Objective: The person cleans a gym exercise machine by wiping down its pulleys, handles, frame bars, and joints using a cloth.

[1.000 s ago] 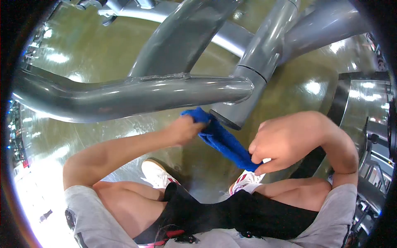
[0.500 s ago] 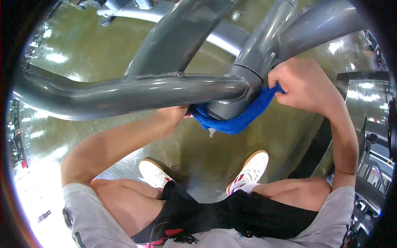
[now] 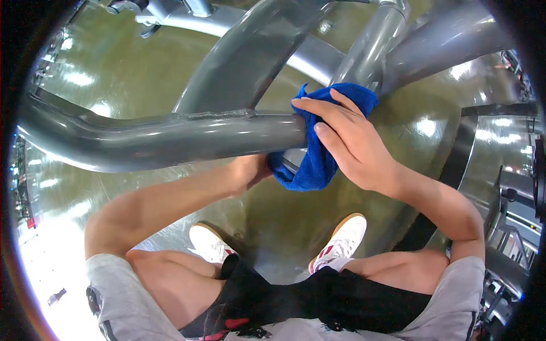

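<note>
A blue cloth [image 3: 318, 162] is draped over and around the joint where a thick grey metal tube [image 3: 227, 136] meets a slanted post [image 3: 372, 48]. My right hand [image 3: 358, 142] lies on top of the cloth, its fingers stretched out and pressing it against the metal. Below the horizontal tube, my left hand [image 3: 250, 172] reaches to the cloth's lower left side. The tube and cloth hide its fingers, so its hold cannot be made out.
A broad grey curved beam [image 3: 233, 62] rises behind the tube. Another thick tube [image 3: 449, 45] runs off to the upper right. My white shoes [image 3: 347, 236] stand on the shiny floor [image 3: 273, 219] below. More metal equipment [image 3: 512, 199] stands at the right.
My right hand has moved left from pinching the cloth's end to lying flat on it. The cloth's right end now covers the joint's top. My left hand has stayed nearly in place.
</note>
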A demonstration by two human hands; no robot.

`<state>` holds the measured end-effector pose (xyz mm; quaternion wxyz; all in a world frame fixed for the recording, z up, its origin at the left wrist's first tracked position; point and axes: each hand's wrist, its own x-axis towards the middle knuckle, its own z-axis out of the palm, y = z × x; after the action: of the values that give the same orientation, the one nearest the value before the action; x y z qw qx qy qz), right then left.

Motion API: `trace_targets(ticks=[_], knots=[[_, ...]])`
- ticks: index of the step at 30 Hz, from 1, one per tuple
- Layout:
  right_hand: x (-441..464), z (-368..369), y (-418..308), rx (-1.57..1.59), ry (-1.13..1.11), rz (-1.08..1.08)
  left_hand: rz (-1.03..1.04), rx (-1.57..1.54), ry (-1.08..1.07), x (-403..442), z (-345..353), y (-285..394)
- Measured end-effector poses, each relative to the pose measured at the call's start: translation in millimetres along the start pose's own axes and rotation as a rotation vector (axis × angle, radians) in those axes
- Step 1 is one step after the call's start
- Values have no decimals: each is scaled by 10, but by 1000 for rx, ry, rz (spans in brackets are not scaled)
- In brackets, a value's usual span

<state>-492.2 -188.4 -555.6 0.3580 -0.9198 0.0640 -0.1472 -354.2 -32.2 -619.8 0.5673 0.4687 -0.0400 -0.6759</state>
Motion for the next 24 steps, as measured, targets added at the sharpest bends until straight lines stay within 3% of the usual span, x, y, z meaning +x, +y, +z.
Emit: trace_targets(ticks=[1,2,4,6,8,10,11,12,14,17,20,24], knots=[[16,-6,21,4,-13,-49,-159,-11,40,2,-2,-30],[35,-22,49,8,-27,-98,-157,-11,38,13,-68,-70],[98,-88,147,-35,-106,-107,-416,383,-17,8,-198,-125],[136,-104,253,-365,-126,-295,-403,538,-37,-63,-215,-239],[205,-161,371,-377,-165,-296,-387,691,-57,-156,-182,-325],[265,-247,466,-446,-241,-342,-496,977,-149,-232,-106,-355],[240,-264,556,-459,-141,-376,-428,980,-294,-284,-84,-357],[241,-308,642,-458,-144,-377,-428,977,-294,-364,4,-321],[269,-392,780,-532,75,-391,-393,748,-333,-535,268,-205],[315,-413,797,-510,115,-333,-317,471,-204,-665,577,-20],[286,-242,712,-517,121,-264,-170,426,-210,-671,636,153],[148,31,393,-365,46,-182,-192,316,-129,-781,743,359]])
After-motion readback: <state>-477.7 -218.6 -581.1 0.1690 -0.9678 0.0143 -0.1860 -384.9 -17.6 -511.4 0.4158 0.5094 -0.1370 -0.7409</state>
